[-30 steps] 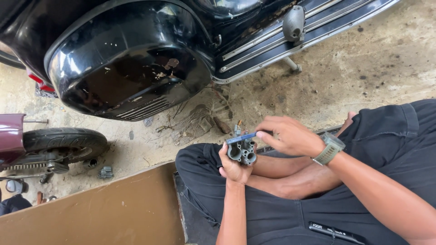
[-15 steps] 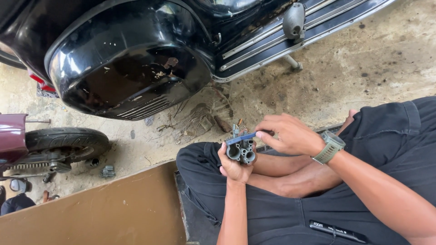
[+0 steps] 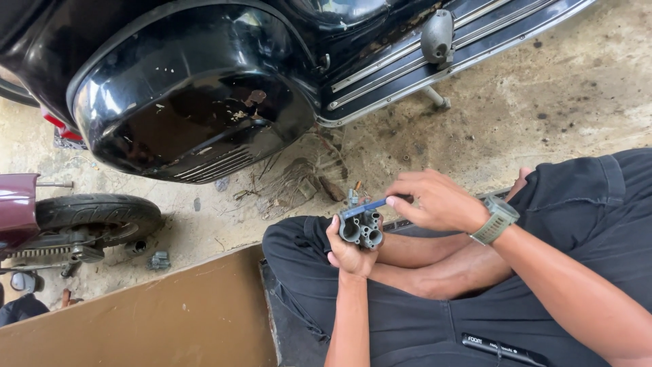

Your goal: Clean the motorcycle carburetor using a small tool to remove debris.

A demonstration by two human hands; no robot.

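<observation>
My left hand (image 3: 348, 250) grips a small grey metal carburettor body (image 3: 361, 229) from below, its round bores facing up. My right hand (image 3: 435, 200) pinches the end of a thin blue-handled tool (image 3: 363, 208) whose tip lies across the top of the carburettor. A watch with a pale green strap (image 3: 496, 220) is on my right wrist. I sit cross-legged on the ground in dark clothes, with both hands held over my lap.
A black scooter (image 3: 197, 102) with a rounded side cowl and ribbed footboard stands just ahead on stained concrete. A small wheel (image 3: 95, 216) of a maroon scooter is at the left. A small metal part (image 3: 159, 260) lies on the floor. A brown board (image 3: 136, 319) lies lower left.
The hands and the carburettor stay almost still. The view has shifted slightly, and the blue tool remains across the top of the part.
</observation>
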